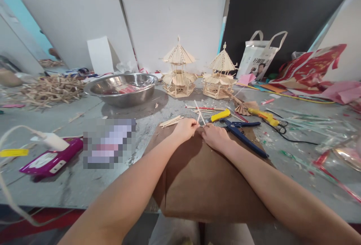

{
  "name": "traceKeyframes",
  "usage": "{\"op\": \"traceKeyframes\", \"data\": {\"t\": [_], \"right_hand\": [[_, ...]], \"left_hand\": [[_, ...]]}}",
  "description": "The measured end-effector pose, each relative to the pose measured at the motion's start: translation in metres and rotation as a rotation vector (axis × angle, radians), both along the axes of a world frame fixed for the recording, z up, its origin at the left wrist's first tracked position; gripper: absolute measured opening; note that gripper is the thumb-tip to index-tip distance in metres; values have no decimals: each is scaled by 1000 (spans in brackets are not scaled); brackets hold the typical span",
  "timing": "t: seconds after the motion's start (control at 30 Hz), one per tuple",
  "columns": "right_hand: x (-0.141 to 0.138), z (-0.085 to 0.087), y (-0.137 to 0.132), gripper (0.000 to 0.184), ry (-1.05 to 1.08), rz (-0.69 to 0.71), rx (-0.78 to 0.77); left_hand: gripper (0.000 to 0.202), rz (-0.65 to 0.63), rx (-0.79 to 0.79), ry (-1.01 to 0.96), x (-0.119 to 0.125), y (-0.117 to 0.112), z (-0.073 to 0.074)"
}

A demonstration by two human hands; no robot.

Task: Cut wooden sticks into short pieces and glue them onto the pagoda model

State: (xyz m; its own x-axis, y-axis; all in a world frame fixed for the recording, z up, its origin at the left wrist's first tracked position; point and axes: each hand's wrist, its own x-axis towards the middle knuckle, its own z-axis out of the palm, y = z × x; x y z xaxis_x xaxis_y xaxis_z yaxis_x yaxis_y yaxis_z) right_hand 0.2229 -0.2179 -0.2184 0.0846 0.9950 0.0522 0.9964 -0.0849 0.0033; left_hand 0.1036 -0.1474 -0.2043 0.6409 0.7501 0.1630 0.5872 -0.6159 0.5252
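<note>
Two thin pale wooden sticks (197, 105) rise between my hands and cross each other in a narrow X. My left hand (185, 129) pinches one of them near its lower end. The other stick's lower end is in the closed fingers of my right hand (216, 136), which rests low over the brown board (208, 184). A small bundle of similar sticks (172, 121) lies by my left hand at the board's far edge. Beside my right hand are blue-handled cutters (244, 136) and a yellow-handled tool (220, 115).
Two stick-built pagoda models (179, 85) stand at the back, near a steel basin (121, 90) and a heap of wooden pieces (56, 90). A purple power strip (53, 158) and a blurred-out object (109, 143) lie left. A yellow glue gun (263, 116) and plastic scraps lie right.
</note>
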Motion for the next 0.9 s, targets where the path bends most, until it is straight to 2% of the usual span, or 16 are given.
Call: {"op": "traceKeyframes", "data": {"t": [0.07,0.2,0.27,0.43,0.7,0.9], "right_hand": [[1,1,0,37,-12,-1,-3],[4,1,1,37,-52,-14,3],[6,2,1,37,-62,-21,16],[8,2,1,36,-43,-15,34],[5,-1,2,40,1,-58,20],[11,8,0,38,12,-111,49]], "left_hand": [[25,33,-169,-107,1,0,-3],[18,113,-609,-355,6,-5,-6],[17,128,-724,-405,9,-9,-6],[18,104,-799,-399,12,-15,-9],[17,100,-799,-408,14,-18,-12],[20,140,-879,-529,14,-16,-11]]}}
